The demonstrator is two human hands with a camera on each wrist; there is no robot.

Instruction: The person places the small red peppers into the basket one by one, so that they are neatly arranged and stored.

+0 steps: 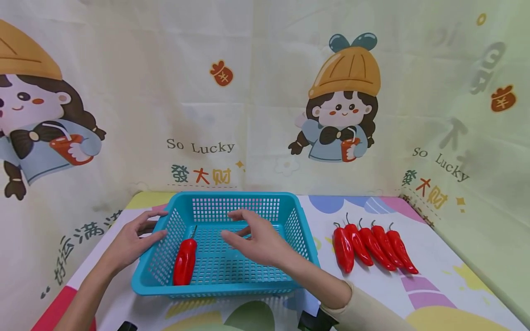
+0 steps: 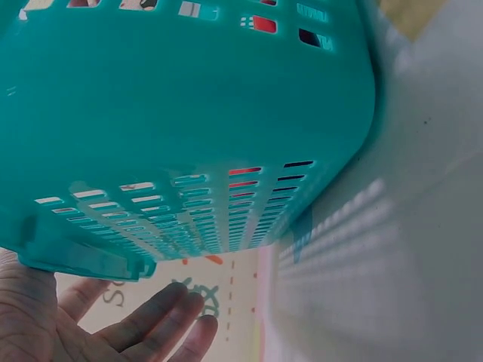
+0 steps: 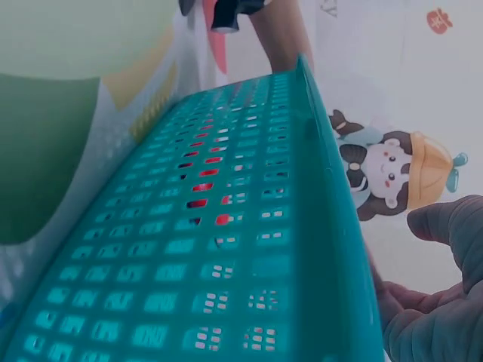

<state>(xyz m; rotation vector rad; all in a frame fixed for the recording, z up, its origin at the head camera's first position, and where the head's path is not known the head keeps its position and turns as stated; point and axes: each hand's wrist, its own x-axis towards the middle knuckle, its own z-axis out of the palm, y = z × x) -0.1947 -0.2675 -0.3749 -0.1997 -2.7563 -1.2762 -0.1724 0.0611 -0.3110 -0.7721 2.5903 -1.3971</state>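
Observation:
A turquoise plastic basket [image 1: 223, 289] with slotted walls stands on the table. One red chili pepper [image 1: 185, 262] with a dark stem lies inside it along the left side. At the basket's left rim is my left hand [image 1: 131, 240], thumb and fingertips touching the edge; the left wrist view shows its loosely extended fingers [image 2: 162, 320] beside the rim. Over the middle of the basket hovers my right hand [image 1: 262, 239], thumb and fingers apart with nothing between them. Several more red chili peppers [image 1: 343, 250] lie side by side on the table, right of the basket.
A patterned cloth [image 1: 265, 115] with cartoon figures hangs behind the table and along its sides. The colourful tabletop [image 1: 356, 299] stretches in front and to the right of the basket. A dark strap or device [image 1: 316, 320] sits by the right sleeve.

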